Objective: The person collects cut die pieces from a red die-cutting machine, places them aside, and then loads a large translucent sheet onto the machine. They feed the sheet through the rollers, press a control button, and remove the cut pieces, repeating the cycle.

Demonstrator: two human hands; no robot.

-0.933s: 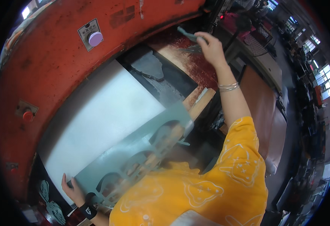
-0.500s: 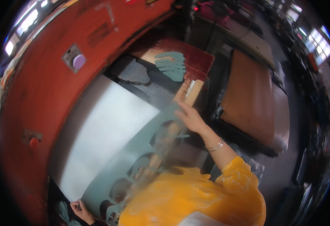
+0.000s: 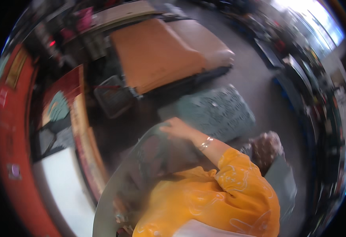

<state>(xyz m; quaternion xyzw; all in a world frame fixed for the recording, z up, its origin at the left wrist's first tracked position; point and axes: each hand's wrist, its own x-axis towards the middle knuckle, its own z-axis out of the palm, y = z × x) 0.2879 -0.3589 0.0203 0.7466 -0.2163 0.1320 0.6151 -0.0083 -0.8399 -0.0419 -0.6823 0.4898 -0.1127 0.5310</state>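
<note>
My right hand [image 3: 177, 128] is closed on the far edge of a grey-green sheet [image 3: 109, 197], with bracelets on that wrist. The flexible sheet has large cut-out openings and bows in front of my body, smeared by motion. Its lower end runs out at the bottom edge of the picture. My left hand does not show plainly; skin-toned patches among the cut-outs are too blurred to name. Left of the sheet lies a white board [image 3: 65, 189] on the machine bed. Beyond it, several curved green cut pieces [image 3: 57, 106] rest on a dark red surface.
A red machine [image 3: 13, 138] stands along the left. Stacked brown sheets [image 3: 157, 55] lie on a support at the back. A pile of green cut sheets [image 3: 216, 110] sits right of my hand, near a plastic-wrapped brown bundle [image 3: 267, 148]. Wooden bars [image 3: 86, 138] edge the bed.
My view and body have turned right, away from the red machine. The sheet has come off the white board and now bends beside the bed. My left hand has dropped from clear view.
</note>
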